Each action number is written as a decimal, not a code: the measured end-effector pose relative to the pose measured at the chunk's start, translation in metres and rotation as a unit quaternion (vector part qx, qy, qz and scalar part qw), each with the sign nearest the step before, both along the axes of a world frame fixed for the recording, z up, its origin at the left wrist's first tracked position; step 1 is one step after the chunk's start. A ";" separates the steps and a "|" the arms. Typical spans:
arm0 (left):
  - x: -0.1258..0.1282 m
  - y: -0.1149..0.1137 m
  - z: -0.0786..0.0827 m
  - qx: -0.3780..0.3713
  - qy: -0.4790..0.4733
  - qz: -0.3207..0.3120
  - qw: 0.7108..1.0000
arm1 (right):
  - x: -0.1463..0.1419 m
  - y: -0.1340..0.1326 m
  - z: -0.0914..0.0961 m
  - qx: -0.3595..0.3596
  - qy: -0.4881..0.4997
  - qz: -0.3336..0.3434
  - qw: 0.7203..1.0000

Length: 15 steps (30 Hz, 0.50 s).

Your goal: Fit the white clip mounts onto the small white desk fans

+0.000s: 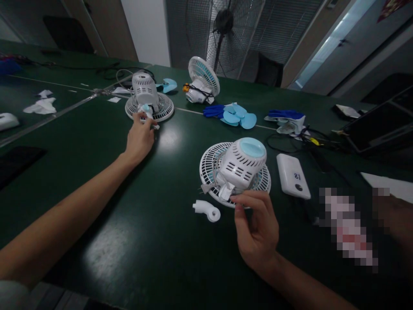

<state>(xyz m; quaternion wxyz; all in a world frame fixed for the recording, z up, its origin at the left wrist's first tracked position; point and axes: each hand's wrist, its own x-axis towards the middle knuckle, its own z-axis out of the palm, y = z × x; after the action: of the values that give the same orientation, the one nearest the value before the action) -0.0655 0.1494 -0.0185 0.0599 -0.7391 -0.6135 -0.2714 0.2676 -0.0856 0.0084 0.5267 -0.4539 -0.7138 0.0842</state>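
My left hand [142,137] reaches to the small white fan [144,88] at the back left, which lies face down on its guard. Its fingers are closed around a small white and light-blue piece [146,111] at the fan's near side; the exact kind is unclear. Nearer, a second small fan [243,165] with a light-blue cap lies face down. My right hand [258,228] has thumb and fingertips close together at its near rim, by a white tab [226,191]. A white curved plastic joint [206,210] lies just left of that hand.
Behind stand a third small fan [203,82] and light-blue fan blades [239,116] beside blue gloves [213,111]. More gloves [287,119], cables and a white power bank [293,175] lie right. A blurred hand [392,211] of another person shows at the right edge.
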 end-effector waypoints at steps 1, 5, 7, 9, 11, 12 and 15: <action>-0.001 0.000 0.000 -0.003 -0.004 0.006 1.000 | 0.000 0.000 0.000 0.002 0.000 0.002 1.000; -0.002 0.002 -0.002 -0.004 -0.018 0.011 1.000 | 0.000 0.001 0.001 0.002 0.002 0.011 1.000; -0.001 0.003 -0.002 0.002 -0.003 0.015 1.000 | -0.001 0.001 0.001 -0.004 0.003 0.016 1.000; 0.000 0.005 -0.002 0.001 0.033 0.024 0.999 | -0.001 0.001 0.000 -0.006 0.004 0.020 1.000; 0.001 0.008 -0.001 -0.009 0.067 0.040 0.997 | -0.001 0.001 0.000 -0.006 0.004 0.022 1.000; 0.001 0.009 0.000 -0.014 0.073 0.044 0.996 | -0.001 0.001 0.000 -0.006 0.005 0.024 1.000; 0.006 0.004 0.005 -0.018 0.037 0.014 0.999 | -0.001 0.001 0.000 -0.006 0.008 0.030 1.000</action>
<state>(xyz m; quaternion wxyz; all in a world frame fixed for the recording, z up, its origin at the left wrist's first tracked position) -0.0592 0.1538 -0.0134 0.0730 -0.7413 -0.6258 -0.2315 0.2670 -0.0845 0.0086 0.5274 -0.4347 -0.7220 0.1078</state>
